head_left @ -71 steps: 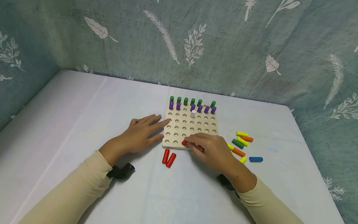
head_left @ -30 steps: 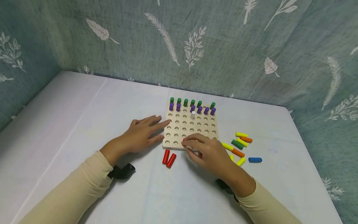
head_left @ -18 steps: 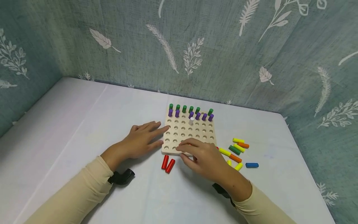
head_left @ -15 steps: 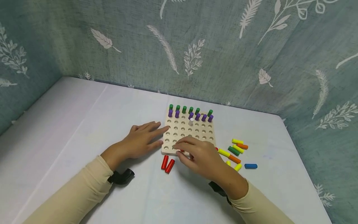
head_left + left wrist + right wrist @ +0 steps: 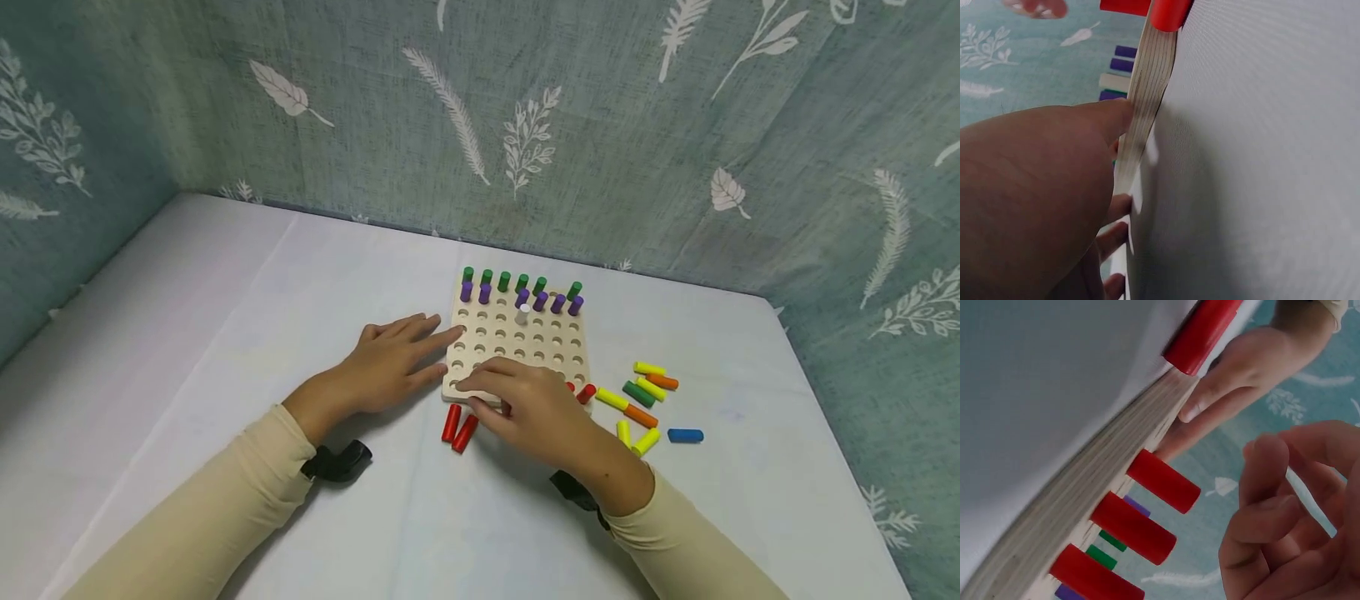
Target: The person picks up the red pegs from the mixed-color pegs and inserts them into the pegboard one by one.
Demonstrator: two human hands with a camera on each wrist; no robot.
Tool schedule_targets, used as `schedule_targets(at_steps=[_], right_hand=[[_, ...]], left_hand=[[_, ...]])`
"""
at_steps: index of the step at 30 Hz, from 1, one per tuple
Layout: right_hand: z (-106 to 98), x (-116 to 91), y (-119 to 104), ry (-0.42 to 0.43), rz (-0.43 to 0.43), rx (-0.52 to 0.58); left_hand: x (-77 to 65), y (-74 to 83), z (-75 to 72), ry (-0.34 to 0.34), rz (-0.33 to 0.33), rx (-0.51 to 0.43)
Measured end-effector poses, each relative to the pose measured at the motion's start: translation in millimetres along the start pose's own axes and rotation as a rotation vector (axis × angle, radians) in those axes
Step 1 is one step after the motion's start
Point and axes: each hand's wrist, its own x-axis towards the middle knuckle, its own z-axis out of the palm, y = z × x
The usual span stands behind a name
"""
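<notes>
A wooden pegboard [image 5: 558, 354] carries green pegs [image 5: 504, 281] along its far edge, purple pegs [image 5: 557, 304] before them and one white peg [image 5: 522, 314]. My left hand [image 5: 386, 367] lies with fingers spread against the board's left edge, thumb at the wood in the left wrist view. Over the near row hovers my right hand [image 5: 536, 408], fingers loosely bent and a gap at the fingertips; nothing is held. Red pegs [image 5: 1135, 528] stand in the near row, partly hidden by this hand in the head view. Two loose red pegs [image 5: 458, 428] lie just in front of the board.
Right of the board lie loose yellow pegs [image 5: 612, 399], orange pegs [image 5: 641, 416], a green peg [image 5: 639, 392] and a blue peg [image 5: 686, 436]. A patterned cloth backdrop [image 5: 360, 142] rises behind the white-covered table [image 5: 255, 317].
My right hand has let go of a red peg at the near row and shifted left along the board. My left hand has stayed at the board's edge.
</notes>
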Motion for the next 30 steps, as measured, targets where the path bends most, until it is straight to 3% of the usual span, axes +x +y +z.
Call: schedule_targets(at_steps=[8, 13, 19, 25, 30], right_hand=[[6, -2, 4, -0.244, -0.033, 0.023], [6, 0, 5, -0.285, 0.005, 0.007], [10, -2, 5, -0.382, 0.093, 0.001], [10, -1, 7, -0.385, 0.097, -0.026], [10, 0, 9, -0.394, 0.091, -0.013]], left_hand=[[-2.1, -2.7, 1.9, -0.017, -0.002, 0.003], [0.1, -1.3, -0.9, 0.011, 0.007, 0.006], [-0.8, -0.3, 2.4, -0.023, -0.006, 0.008], [2.4, 0.9, -3.0, 0.014, 0.009, 0.013], [2.6, 0.1, -3.5, -0.011, 0.005, 0.015]])
